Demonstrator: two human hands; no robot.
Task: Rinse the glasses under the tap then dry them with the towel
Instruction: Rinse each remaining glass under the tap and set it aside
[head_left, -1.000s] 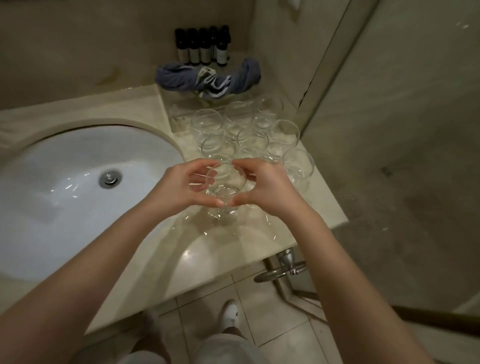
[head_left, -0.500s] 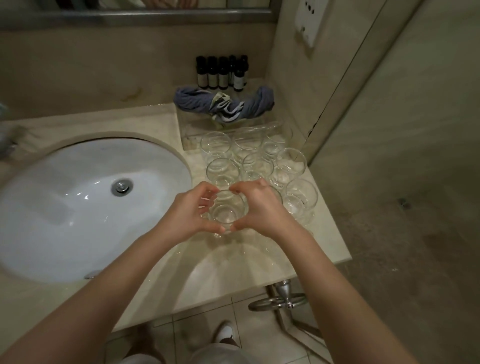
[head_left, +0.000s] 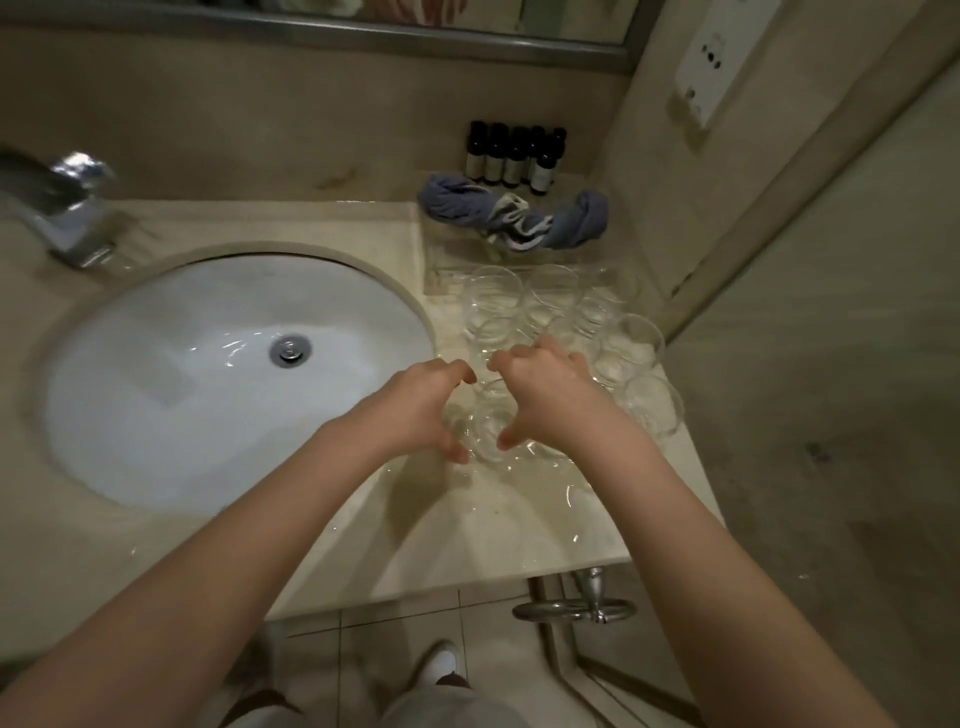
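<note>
Our left hand (head_left: 415, 410) and right hand (head_left: 545, 400) curved around the nearest glass (head_left: 485, 426) from both sides, fingers spread and thumbs low; whether they actually pressed it we could not tell. It stood on the wet counter (head_left: 467, 530), just right of the sink (head_left: 208, 374), at the near edge of the other glasses (head_left: 561, 322). We judged it light, rigid, fragile and slippery, best gripped round the body. The bottles (head_left: 511, 156) carried labels too small to read.

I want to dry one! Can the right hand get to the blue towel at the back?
Probably yes. The towel lies uncovered behind the glasses, so the right hand would have to pass above them.
</note>
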